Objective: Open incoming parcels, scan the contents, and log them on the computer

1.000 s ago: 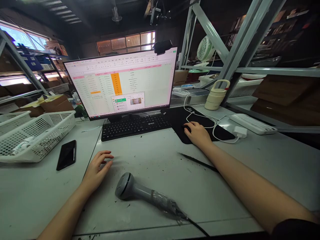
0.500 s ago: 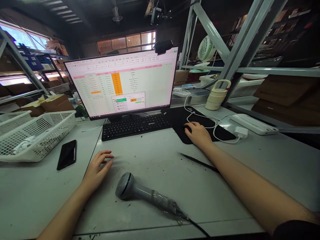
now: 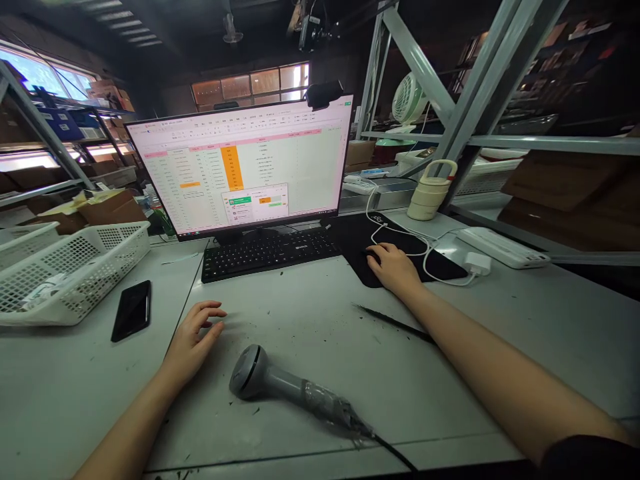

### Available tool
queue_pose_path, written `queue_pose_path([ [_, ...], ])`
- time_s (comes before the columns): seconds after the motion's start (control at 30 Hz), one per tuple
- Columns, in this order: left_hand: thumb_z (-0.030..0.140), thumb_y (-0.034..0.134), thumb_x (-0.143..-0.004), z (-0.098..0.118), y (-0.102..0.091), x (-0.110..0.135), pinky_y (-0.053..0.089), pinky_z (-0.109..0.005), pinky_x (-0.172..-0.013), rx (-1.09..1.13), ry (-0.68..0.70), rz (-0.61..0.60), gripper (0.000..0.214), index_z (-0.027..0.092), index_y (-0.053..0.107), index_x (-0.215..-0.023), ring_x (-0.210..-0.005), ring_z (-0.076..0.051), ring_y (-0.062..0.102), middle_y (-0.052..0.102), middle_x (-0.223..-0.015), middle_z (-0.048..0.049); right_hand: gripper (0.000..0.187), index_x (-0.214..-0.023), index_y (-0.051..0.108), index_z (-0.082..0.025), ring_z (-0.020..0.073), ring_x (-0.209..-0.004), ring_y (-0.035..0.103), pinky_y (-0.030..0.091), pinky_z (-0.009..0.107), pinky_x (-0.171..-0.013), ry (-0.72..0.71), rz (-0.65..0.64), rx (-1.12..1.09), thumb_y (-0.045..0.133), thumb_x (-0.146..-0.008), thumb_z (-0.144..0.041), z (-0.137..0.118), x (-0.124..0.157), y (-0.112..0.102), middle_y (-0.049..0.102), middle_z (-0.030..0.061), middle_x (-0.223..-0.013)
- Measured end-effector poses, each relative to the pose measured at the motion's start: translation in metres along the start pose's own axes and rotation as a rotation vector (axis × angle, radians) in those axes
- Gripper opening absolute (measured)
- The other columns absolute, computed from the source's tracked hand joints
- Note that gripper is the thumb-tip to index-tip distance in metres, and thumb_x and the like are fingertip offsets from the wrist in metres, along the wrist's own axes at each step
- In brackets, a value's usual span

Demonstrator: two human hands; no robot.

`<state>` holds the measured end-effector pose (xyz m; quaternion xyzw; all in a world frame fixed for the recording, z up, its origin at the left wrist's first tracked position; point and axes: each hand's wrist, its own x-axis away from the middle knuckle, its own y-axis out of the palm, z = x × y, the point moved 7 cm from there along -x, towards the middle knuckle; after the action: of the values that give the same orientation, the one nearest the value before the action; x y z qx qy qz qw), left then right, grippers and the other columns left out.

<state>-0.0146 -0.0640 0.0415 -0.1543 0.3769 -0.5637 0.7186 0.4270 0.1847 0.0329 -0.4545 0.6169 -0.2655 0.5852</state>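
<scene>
My left hand (image 3: 194, 339) rests on the grey table, open, with its fingers slightly bent and nothing in them. Just to its right lies a grey barcode scanner (image 3: 285, 387), its handle wrapped in clear tape and its cable running to the front edge. On the black mouse pad (image 3: 350, 233), my right hand (image 3: 394, 268) is curled over a dark computer mouse, which it hides almost wholly. The black keyboard (image 3: 270, 253) stands between the hands and the monitor (image 3: 295, 160), which displays a spreadsheet and a small pop-up window.
A black phone (image 3: 131, 311) lies beside white plastic baskets (image 3: 95, 283) on the left. Near my right forearm is a thin black pointed tool (image 3: 390, 319). A white power strip (image 3: 503, 247), a charger (image 3: 477, 264), looping white cables and a cream flask (image 3: 429, 193) occupy the right side.
The whole view has shifted very slightly left. Both hands keep the same pose and place, and the scanner has not moved on the table.
</scene>
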Motion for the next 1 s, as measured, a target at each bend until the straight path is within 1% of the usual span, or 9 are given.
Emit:
queue_pose_path([
  [0.17,0.046,0.056,-0.096,-0.0004,-0.0006,0.0009,0.057,-0.04,-0.09,0.002,0.01,0.003,0.028,0.025,0.073,-0.104,-0.116,-0.026,0.063,0.061,-0.129,-0.0098,0.041,-0.128,0.07,-0.017,0.0345,-0.113,0.063,0.051,0.048,-0.098,-0.008,0.008,0.001,0.046,-0.098,-0.033,0.0001,-0.0001,0.0005,0.061,0.0172,-0.136],
  [0.4,0.046,0.056,-0.095,0.001,-0.0003,-0.0004,0.057,-0.039,-0.09,0.007,0.004,0.004,0.028,0.026,0.073,-0.103,-0.114,-0.026,0.064,0.061,-0.128,-0.0091,0.039,-0.123,0.072,-0.019,0.0329,-0.109,0.063,0.051,0.048,-0.095,-0.006,0.033,-0.008,0.048,-0.097,-0.033,0.0009,-0.0004,0.0015,0.063,0.0165,-0.132],
  [0.63,0.048,0.056,-0.095,0.0018,-0.0008,0.0004,0.057,-0.04,-0.09,0.001,-0.019,-0.003,0.029,0.026,0.073,-0.104,-0.113,-0.026,0.064,0.061,-0.13,-0.009,0.04,-0.125,0.07,-0.019,0.0323,-0.111,0.061,0.05,0.046,-0.094,-0.002,0.006,-0.011,0.046,-0.097,-0.035,0.0019,-0.001,0.0031,0.063,0.0154,-0.133],
  [1.0,0.046,0.056,-0.095,0.0007,-0.0003,0.0009,0.057,-0.04,-0.09,0.006,0.014,0.009,0.028,0.025,0.072,-0.105,-0.118,-0.026,0.062,0.061,-0.129,-0.01,0.04,-0.125,0.07,-0.018,0.0324,-0.11,0.062,0.05,0.047,-0.095,-0.015,0.027,-0.011,0.046,-0.097,-0.034,0.0016,-0.0006,0.003,0.062,0.0165,-0.133],
])
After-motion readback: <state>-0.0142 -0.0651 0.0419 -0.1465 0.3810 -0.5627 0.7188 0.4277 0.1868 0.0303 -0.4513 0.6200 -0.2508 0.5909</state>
